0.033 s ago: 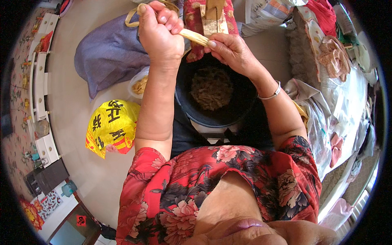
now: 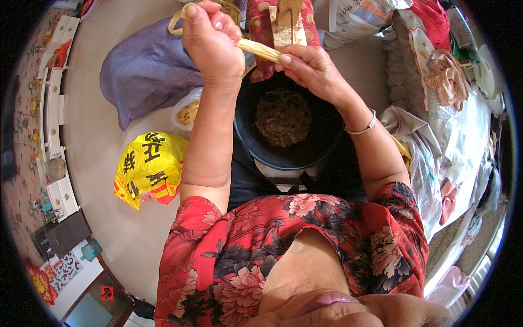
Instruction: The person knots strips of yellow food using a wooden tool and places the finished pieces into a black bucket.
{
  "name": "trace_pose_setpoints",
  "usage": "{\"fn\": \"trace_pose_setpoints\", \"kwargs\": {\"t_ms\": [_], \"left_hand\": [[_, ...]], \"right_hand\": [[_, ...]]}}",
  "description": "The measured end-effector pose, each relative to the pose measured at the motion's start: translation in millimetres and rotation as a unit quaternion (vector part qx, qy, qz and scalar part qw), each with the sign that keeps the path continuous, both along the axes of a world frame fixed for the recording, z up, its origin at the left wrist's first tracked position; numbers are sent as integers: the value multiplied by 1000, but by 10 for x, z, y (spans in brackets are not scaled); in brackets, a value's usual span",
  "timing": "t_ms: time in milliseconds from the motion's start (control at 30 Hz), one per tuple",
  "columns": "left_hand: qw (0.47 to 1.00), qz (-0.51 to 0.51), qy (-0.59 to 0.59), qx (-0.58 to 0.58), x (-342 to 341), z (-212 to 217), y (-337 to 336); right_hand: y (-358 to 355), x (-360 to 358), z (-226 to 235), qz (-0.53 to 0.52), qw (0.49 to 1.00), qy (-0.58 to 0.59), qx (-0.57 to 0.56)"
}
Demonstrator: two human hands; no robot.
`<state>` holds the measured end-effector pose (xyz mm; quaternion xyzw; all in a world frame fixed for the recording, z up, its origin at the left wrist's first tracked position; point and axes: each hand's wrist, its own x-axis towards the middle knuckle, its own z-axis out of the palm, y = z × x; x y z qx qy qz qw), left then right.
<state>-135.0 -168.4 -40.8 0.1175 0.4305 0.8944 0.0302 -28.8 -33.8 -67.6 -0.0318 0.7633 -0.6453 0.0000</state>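
Observation:
Above a black bucket (image 2: 248, 139), my two hands hold a pale yellow bundle of flat, fibrous strips (image 2: 260, 50), stretched between them. My left hand (image 2: 213, 46) is closed in a fist round one part, and a loop of the strip (image 2: 175, 23) sticks out past its thumb side. Thumb and fingers of my right hand (image 2: 311, 68) pinch the other end. Brownish shreds (image 2: 283, 117) lie in the bucket. Just beyond my hands, a wooden block (image 2: 282, 34) with a thin upright metal piece sits on red patterned cloth (image 2: 259, 22).
To the left lie a blue-grey cloth (image 2: 147, 68), a clear bag with yellowish pieces (image 2: 188, 111) and a yellow plastic bag (image 2: 150, 169). Clothes and plastic bags (image 2: 422, 163) cover the right side. A white sack (image 2: 362, 16) stands at the far right.
My left hand has shifted very slightly left and up. Both hands keep their hold on the bundle of strips.

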Motion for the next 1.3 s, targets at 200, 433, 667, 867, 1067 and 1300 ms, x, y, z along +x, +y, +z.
{"fn": "trace_pose_setpoints", "kwargs": {"t_ms": [200, 433, 667, 867, 1067, 1300], "left_hand": [[847, 91, 458, -256, 200, -177, 143], [907, -95, 255, -322, 403, -426, 262], [801, 88, 417, -420, 294, -352, 236], [832, -6, 388, -395, 349, -274, 163], [877, -148, 170, -424, 270, -301, 94], [808, -7, 285, -516, 283, -176, 90]], "right_hand": [[-83, 14, 17, -16, 964, 57, -260], [-71, -43, -146, -232, 957, 160, 74], [198, 1, -98, 0, 875, -163, -457], [322, -35, -84, 38, 911, -169, -373], [269, 46, 38, -39, 986, -56, -149], [379, 21, -121, 28, 901, -99, -420]]}}
